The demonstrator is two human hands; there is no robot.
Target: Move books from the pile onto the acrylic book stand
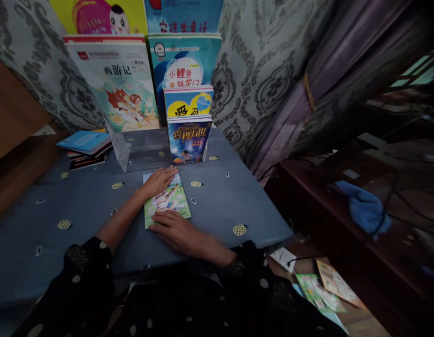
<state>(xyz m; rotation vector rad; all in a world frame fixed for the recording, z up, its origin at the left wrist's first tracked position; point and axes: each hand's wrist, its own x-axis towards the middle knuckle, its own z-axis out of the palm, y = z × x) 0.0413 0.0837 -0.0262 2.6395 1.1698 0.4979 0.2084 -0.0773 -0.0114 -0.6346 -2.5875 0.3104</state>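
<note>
A thin picture book (170,197) with a green and light-blue illustrated cover lies flat on the blue patterned tablecloth (217,196). Across its upper part rests my left hand (160,180), fingers stretched out and hiding most of the title. My right hand (178,232) lies over the book's lower edge, its fingers flat on the cover. Just beyond the book stands a clear acrylic book rack (121,149). In its lowest right tier is a dark-blue book (189,140), with a yellow-and-blue book (187,102) behind it.
Taller books, including a pale one (115,79) and a teal one (185,58), fill the rack's back tiers. A book stack (87,142) sits at left. Right of the table are a purple curtain (283,126), a blue cloth (366,208) and booklets (320,290) lying lower down.
</note>
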